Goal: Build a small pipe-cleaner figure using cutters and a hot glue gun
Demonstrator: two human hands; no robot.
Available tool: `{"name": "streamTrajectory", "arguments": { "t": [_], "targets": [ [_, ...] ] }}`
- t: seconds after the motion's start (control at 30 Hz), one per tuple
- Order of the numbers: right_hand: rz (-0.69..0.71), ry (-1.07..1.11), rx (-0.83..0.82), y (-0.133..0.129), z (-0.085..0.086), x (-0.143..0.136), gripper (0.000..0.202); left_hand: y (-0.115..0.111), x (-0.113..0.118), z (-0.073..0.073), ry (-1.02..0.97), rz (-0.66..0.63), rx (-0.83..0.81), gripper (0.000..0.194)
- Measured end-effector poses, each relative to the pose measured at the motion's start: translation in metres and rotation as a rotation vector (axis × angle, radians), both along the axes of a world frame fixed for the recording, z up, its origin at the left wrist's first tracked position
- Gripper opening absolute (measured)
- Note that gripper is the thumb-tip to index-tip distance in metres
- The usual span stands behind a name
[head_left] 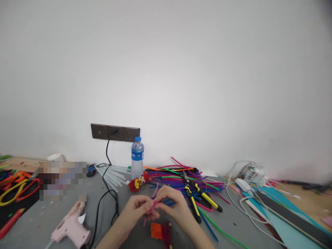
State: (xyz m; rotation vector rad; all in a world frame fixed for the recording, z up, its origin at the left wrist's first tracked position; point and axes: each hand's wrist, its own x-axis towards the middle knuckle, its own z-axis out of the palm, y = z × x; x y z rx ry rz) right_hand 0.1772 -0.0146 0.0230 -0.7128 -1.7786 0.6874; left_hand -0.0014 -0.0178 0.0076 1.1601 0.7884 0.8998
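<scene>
Nearest us, an orange-and-purple piece (157,231) lies on the desk (233,211). Beyond it, we see the left hand (140,206) and right hand (172,200), fingertips pinched on a pink fuzzy stick (153,206), apparently bent, though blurred. Farther back are pliers (191,200), then a bottle (137,164).

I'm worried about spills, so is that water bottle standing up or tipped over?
Upright: the bottle stands on the grey table, its blue cap at the top.

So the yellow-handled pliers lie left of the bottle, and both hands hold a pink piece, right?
No, the head view shows the pliers right of the bottle; the left hand and right hand do hold a pink piece.
</scene>
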Motion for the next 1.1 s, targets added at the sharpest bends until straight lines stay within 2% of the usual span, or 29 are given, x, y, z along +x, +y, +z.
{"name": "streamTrajectory", "arguments": {
  "t": [0.13,0.37,0.57,0.77,0.93,1.1],
  "targets": [
    [0.0,-0.032,0.008,0.0011,-0.0014,0.0014,0.029,0.0031,0.0001,-0.0043,0.043,0.005,0.073,0.048],
    [0.016,-0.012,-0.071,0.0003,-0.0009,0.0021,0.027,0.0029,-0.0009,-0.0027,0.077,-0.025,0.152,0.044],
    [0.007,0.023,-0.048,0.0012,-0.0011,0.0028,0.026,0.0021,0.0008,-0.0029,0.087,-0.008,0.14,0.049],
    [-0.035,0.029,-0.016,0.0013,-0.0011,0.0021,0.026,0.0,0.0031,0.0027,0.076,0.041,0.148,0.051],
    [-0.022,0.033,-0.043,0.0022,-0.0041,0.003,0.025,0.0,0.0033,0.0047,0.087,0.056,0.124,0.047],
    [0.033,-0.005,-0.11,0.0039,-0.0033,0.0077,0.024,0.0024,0.0017,0.0001,0.081,0.052,0.136,0.043]
  ]
}}
